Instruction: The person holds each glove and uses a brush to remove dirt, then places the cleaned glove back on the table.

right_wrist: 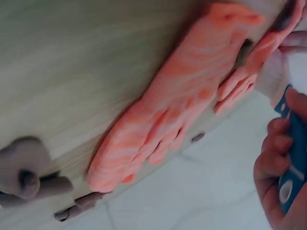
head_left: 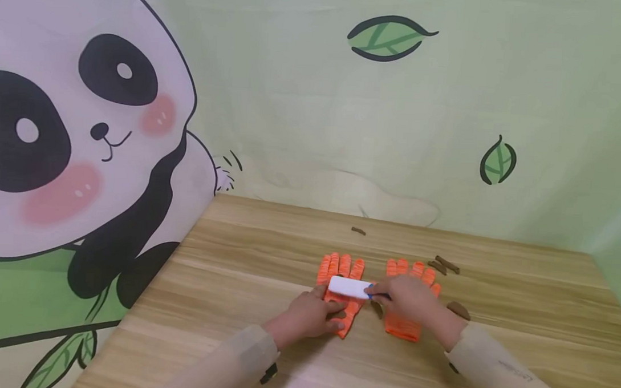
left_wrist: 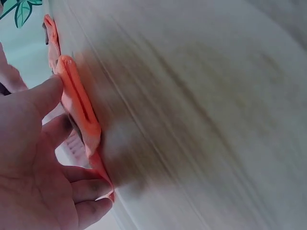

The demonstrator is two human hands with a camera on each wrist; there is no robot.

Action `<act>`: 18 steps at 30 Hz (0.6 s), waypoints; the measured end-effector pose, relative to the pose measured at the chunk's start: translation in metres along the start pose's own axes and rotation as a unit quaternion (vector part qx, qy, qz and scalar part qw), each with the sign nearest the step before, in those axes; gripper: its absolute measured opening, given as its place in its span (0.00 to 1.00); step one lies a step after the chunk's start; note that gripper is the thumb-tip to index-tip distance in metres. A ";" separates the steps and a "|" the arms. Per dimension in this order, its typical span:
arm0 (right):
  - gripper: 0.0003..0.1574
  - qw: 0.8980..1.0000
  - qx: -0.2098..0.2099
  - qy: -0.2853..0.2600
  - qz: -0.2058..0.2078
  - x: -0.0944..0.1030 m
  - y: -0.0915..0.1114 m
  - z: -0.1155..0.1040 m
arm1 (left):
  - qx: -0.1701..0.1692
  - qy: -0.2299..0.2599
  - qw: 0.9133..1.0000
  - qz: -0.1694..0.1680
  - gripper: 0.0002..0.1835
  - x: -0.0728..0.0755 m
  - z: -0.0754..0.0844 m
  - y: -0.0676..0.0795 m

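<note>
Two orange knit gloves lie side by side on the wooden table. My left hand (head_left: 308, 314) presses on the left glove (head_left: 355, 308), its fingers spread over the fabric and the cuff. In the left wrist view the thumb touches the rolled orange cuff (left_wrist: 76, 96). My right hand (head_left: 412, 297) grips a brush by its blue handle (right_wrist: 293, 153). Its white bristle head (head_left: 347, 287) lies across the left glove's palm, below the fingers. Beneath my right hand, the right glove (right_wrist: 177, 91) lies flat, partly covered in the head view.
Small brown stick-like pieces (head_left: 445, 264) lie beyond the right glove, and another piece (head_left: 358, 230) sits near the back edge. A rounded brown piece (head_left: 459, 310) is beside my right wrist. Behind the table (head_left: 257, 243) hangs a green cloth with a panda (head_left: 133, 113).
</note>
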State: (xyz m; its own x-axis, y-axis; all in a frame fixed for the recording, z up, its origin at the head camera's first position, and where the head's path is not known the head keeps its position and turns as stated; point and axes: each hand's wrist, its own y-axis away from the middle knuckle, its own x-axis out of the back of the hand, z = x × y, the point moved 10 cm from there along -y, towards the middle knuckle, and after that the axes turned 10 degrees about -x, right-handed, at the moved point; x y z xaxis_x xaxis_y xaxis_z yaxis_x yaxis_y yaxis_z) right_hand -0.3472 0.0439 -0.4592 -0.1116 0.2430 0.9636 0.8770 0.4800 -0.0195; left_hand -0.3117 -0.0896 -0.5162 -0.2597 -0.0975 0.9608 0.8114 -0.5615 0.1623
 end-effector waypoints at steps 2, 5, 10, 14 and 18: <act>0.15 1.000 -0.016 0.026 0.008 0.000 -0.001 0.003 | -0.001 0.000 1.000 0.004 0.26 0.001 0.001 0.001; 0.16 0.998 -0.052 0.021 0.032 0.006 -0.002 0.011 | -0.003 -0.005 1.000 0.005 0.26 0.000 0.001 0.001; 0.15 1.000 0.022 -0.004 0.003 0.001 0.003 -0.001 | -0.006 -0.011 1.000 0.010 0.28 -0.002 0.001 0.001; 0.14 1.000 -0.009 -0.023 -0.020 -0.005 0.003 0.006 | -0.005 -0.013 1.000 0.011 0.29 -0.005 0.000 -0.001; 0.15 0.997 -0.058 -0.040 0.009 0.002 0.000 0.016 | -0.004 -0.020 1.000 0.014 0.30 -0.005 0.000 -0.002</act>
State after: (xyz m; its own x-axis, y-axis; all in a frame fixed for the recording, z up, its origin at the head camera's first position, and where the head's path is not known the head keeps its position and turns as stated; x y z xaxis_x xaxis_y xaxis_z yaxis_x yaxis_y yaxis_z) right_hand -0.3546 0.0576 -0.4618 -0.1287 0.3199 0.9387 0.9265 0.3762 -0.0012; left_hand -0.3117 -0.0881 -0.5210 -0.2159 -0.0809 0.9731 0.8138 -0.5656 0.1335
